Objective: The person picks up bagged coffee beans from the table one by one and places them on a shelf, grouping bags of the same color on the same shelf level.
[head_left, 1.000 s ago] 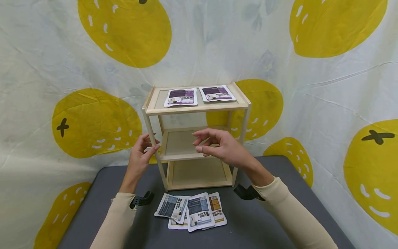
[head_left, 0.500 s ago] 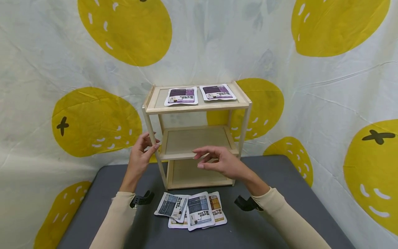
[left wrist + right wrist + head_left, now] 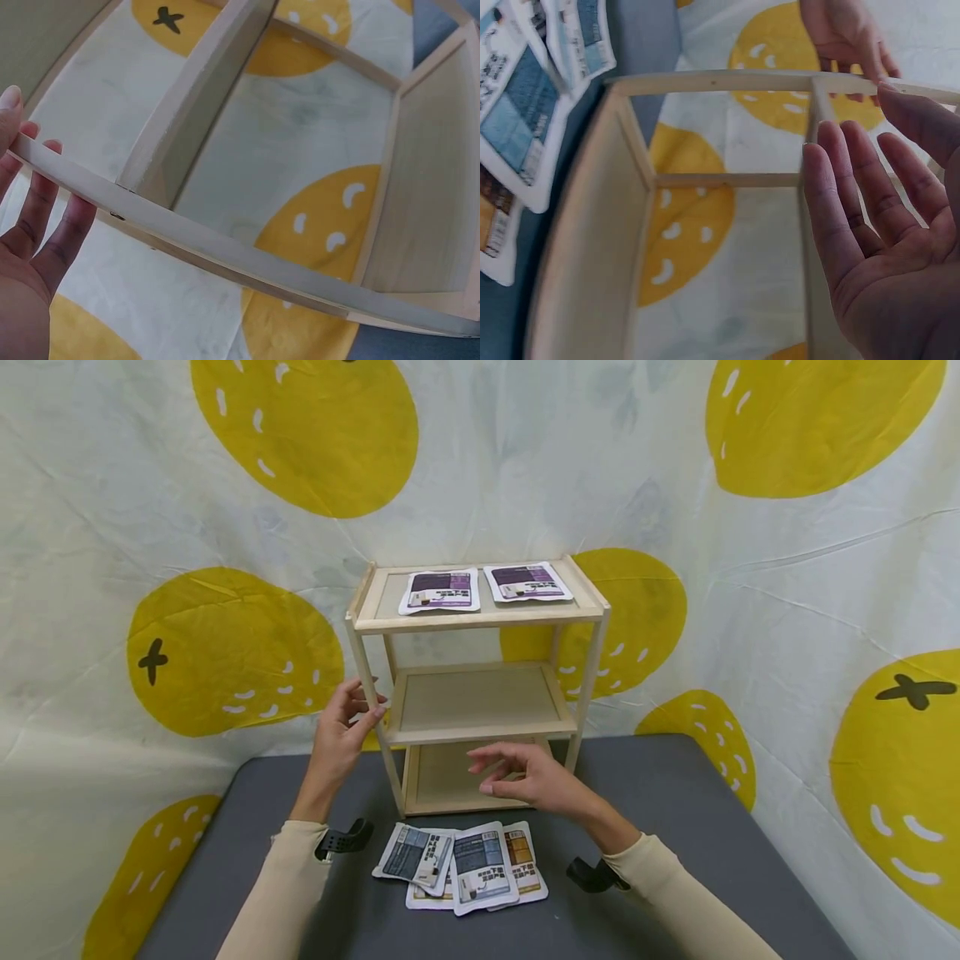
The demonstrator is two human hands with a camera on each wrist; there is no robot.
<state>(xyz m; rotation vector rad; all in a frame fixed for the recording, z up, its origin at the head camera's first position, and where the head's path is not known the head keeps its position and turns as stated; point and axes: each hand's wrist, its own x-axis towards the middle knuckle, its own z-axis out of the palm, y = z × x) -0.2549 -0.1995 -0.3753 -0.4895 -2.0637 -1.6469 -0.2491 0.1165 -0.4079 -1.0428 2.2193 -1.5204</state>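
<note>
A three-tier wooden shelf rack (image 3: 480, 732) stands on the dark table. My left hand (image 3: 339, 735) holds its front left post (image 3: 187, 227), thumb on the near side and fingers behind. Before the lowest tier hovers my right hand (image 3: 532, 779), holding nothing, its fingers loosely bent. Below it on the table lie several overlapping flat pouches, among them a blue-labelled pouch (image 3: 483, 868), a grey-blue pouch (image 3: 415, 857) and an orange-labelled pouch (image 3: 523, 860). Two purple-labelled pouches, one on the left (image 3: 441, 591) and one on the right (image 3: 527, 582), lie flat on the top tier.
The dark grey tabletop (image 3: 660, 810) extends to both sides of the rack. Behind it hangs a pale cloth (image 3: 525, 460) printed with big yellow fruits. Each wrist wears a black strap, such as the left strap (image 3: 347, 838).
My right hand has come down from the middle tier's height to the front of the lowest tier. The left hand keeps its hold on the post, and the pouches lie as before.
</note>
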